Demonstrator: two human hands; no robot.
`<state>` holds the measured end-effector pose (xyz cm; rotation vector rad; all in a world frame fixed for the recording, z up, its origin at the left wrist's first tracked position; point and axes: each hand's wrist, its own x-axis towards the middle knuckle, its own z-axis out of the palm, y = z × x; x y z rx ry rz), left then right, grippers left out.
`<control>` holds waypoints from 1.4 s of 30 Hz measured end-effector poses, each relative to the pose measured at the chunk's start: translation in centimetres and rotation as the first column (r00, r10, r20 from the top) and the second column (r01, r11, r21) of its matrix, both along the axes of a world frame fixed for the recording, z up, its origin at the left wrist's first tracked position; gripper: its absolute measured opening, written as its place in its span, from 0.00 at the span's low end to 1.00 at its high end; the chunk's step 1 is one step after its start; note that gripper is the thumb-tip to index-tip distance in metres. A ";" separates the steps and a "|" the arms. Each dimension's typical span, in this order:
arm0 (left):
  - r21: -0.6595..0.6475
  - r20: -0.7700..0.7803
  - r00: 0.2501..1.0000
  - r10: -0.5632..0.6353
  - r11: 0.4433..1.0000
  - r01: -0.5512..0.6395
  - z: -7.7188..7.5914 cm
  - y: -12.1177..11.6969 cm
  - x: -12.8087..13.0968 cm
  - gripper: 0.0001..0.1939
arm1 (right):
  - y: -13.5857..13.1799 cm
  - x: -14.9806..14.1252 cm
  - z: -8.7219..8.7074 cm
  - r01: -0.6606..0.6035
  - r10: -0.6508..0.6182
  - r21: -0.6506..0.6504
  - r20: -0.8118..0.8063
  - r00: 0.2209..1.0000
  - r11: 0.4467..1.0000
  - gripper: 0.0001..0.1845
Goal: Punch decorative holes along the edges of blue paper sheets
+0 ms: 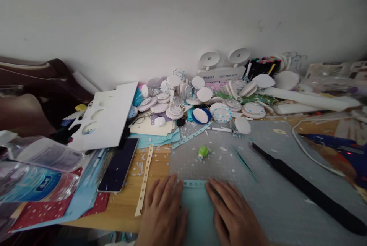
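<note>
A light blue sheet of paper (pixel 197 211) lies at the near edge of the grey cutting mat, with a row of small punched holes along its far edge. My left hand (pixel 164 211) rests on its left side, fingers stretched forward. On the right side lies my right hand (pixel 233 211), its fingers also extended and flat. A dark patch shows between its fingers; I cannot tell what it is. Beyond the sheet stands a small green craft punch (pixel 203 152). Left of my left hand is a cream paper strip (pixel 145 179) with punched holes.
Tweezers (pixel 243 163) and a long black tool (pixel 304 185) lie on the grey mat (pixel 275 162). A blue glue gun (pixel 341 146) is at right. White discs (pixel 197 97) crowd the back. A phone (pixel 120 165) and plastic bottles (pixel 40 181) occupy the left.
</note>
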<state>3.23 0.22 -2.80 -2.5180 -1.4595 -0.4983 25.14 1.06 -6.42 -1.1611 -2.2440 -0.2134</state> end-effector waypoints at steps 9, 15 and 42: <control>-0.012 -0.038 0.998 0.040 0.999 -0.040 -5.0 -1.9 3.1 0.35 | -0.4 0.2 -0.1 0.038 -0.040 -0.085 -0.027 0.999 0.996 0.23; -0.028 -0.063 0.998 -0.032 0.999 0.030 -3.5 -1.2 2.1 0.34 | -0.5 1.1 -0.9 0.095 -0.101 -0.053 -0.124 0.987 0.994 0.19; -0.256 -0.097 0.991 -0.092 0.964 0.064 -1.4 0.4 1.9 0.36 | 0.6 17.3 1.3 0.318 -0.310 -0.205 0.070 0.948 0.926 0.26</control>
